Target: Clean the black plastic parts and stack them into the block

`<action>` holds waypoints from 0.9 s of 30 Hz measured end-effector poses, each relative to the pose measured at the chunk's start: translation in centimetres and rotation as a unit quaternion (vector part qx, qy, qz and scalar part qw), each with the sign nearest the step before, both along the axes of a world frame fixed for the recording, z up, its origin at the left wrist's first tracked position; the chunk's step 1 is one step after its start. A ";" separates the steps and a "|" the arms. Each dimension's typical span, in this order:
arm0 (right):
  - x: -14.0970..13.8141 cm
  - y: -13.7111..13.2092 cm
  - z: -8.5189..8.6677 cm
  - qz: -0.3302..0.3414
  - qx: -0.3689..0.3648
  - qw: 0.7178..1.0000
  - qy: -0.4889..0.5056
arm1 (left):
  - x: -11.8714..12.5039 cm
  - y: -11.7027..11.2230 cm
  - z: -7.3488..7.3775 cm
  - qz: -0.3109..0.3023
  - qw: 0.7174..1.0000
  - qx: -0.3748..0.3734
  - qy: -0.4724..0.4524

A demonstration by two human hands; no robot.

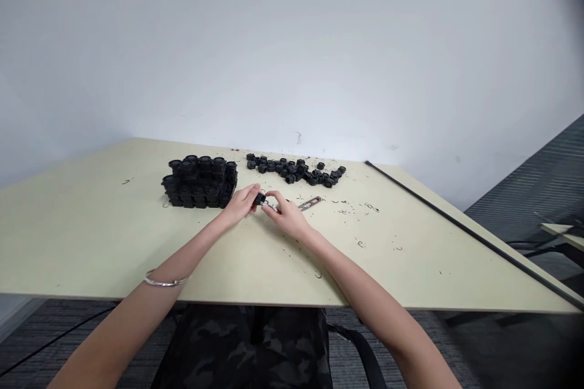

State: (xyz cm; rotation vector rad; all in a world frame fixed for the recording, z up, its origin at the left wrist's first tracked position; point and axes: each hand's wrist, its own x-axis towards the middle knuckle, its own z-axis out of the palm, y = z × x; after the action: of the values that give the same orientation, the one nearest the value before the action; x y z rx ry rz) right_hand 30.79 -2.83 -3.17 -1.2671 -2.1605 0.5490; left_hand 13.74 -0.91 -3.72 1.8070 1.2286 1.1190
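Black plastic round fitting [260, 199] sits pinched between your left hand [239, 205] and right hand [287, 216], fingers [269, 194] closed narrowly on it, which keeps it steady above the pale cream table [91, 243]. Forearms angle inward, wrists raised. Stacked black plastic fittings [199, 181] form a compact block at left, a loose black pile [292, 170] lies behind, and a slim metal cutter [310, 203] lies just right.

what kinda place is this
Probably a small assembly or trimming workspace: a pale tabletop with stacked black plastic fittings, a small metal tool, and dark scraps scattered around.
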 end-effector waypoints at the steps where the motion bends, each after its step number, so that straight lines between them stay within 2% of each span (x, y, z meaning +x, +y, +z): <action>1: -0.1 -0.1 0.0 0.000 -0.006 1.000 0.007 | 0.0 0.0 0.0 0.003 1.000 0.002 0.002; 3: -0.3 -0.2 0.0 0.000 -0.034 0.999 0.029 | 0.0 0.0 0.1 0.003 1.000 0.016 0.008; 6: -0.4 -0.3 0.3 0.022 -0.118 0.989 0.085 | -0.1 -0.3 0.3 -0.009 0.998 0.059 0.018; 11: -0.3 -0.5 0.9 0.118 -0.280 0.934 0.186 | -0.1 -0.5 0.6 -0.007 0.993 0.110 0.032; 14: -0.2 -0.5 0.9 0.143 -0.330 0.906 0.223 | -0.1 -0.4 0.6 -0.016 0.994 0.108 0.032; 17: -0.1 -0.4 0.7 0.144 -0.319 0.910 0.222 | 0.0 -0.4 0.5 -0.021 0.993 0.108 0.031; 20: 0.0 -0.2 0.6 0.133 -0.273 0.933 0.194 | -0.1 -0.4 0.5 -0.020 0.993 0.111 0.030; 27: -0.1 0.3 0.3 0.021 -0.119 0.992 0.047 | -0.1 -0.4 0.6 -0.010 0.993 0.083 0.085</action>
State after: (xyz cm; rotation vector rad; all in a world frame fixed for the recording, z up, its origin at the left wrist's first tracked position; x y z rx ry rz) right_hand 30.70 -2.57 -2.85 -1.2916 -2.0943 0.8886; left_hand 13.65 -1.35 -3.12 2.0710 1.2413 1.1026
